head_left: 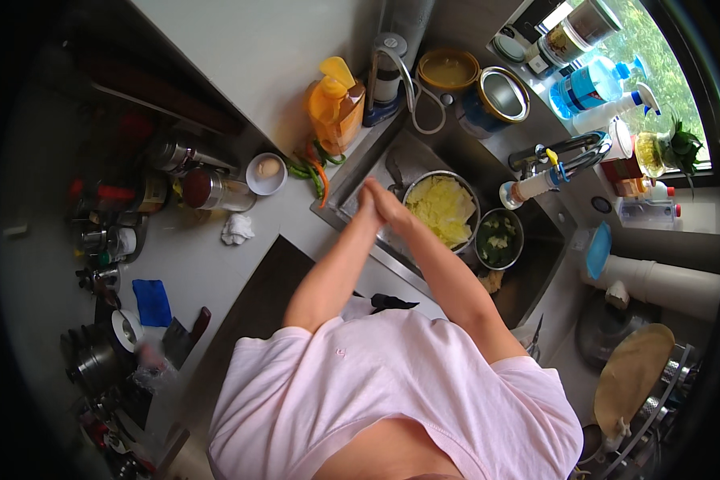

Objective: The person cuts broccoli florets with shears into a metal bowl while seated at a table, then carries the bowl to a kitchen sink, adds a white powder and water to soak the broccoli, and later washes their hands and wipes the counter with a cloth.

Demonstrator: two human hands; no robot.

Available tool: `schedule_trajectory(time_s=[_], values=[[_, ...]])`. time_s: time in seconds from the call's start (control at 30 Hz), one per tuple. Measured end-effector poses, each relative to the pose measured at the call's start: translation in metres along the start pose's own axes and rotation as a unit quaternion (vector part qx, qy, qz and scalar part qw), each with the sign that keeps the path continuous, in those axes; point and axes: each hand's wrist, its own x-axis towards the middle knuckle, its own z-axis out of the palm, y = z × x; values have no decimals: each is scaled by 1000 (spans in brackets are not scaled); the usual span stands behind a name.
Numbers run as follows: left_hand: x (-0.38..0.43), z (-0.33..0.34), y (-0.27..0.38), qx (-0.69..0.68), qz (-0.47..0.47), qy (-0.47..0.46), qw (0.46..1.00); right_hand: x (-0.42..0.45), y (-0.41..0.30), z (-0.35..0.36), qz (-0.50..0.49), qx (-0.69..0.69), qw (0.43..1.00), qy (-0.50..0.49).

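Note:
My left hand (367, 208) and my right hand (389, 204) are pressed together over the left part of a steel sink (405, 264). Nothing shows between them, and the palms are hidden. Just right of my hands, a round metal basin (475, 211) in the sink holds pale yellow-green cabbage leaves (439, 207). Beside that basin, a smaller metal bowl (521, 231) contains dark green and pale pieces (497, 240) under what looks like water. An orange pump bottle (336, 117) stands behind the sink's left corner.
A faucet (576, 153) reaches over the sink's right side. Green and red chili peppers (315, 165) lie left of the sink, near a white bowl (251, 180) with an egg (268, 167). Farther left are a crumpled white cloth (237, 230), a blue cloth (152, 303) and a cleaver (183, 342).

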Motion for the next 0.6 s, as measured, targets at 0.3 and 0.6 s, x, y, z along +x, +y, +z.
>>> schedule_trajectory(time_s=[0.3,0.6], values=[[-24,-2,-3,-45,0,-167,985,37,27,-45,-2,231,966,113],[-47,7,-32,14,243,-132,961,28,19,-36,-72,386,916,77]])
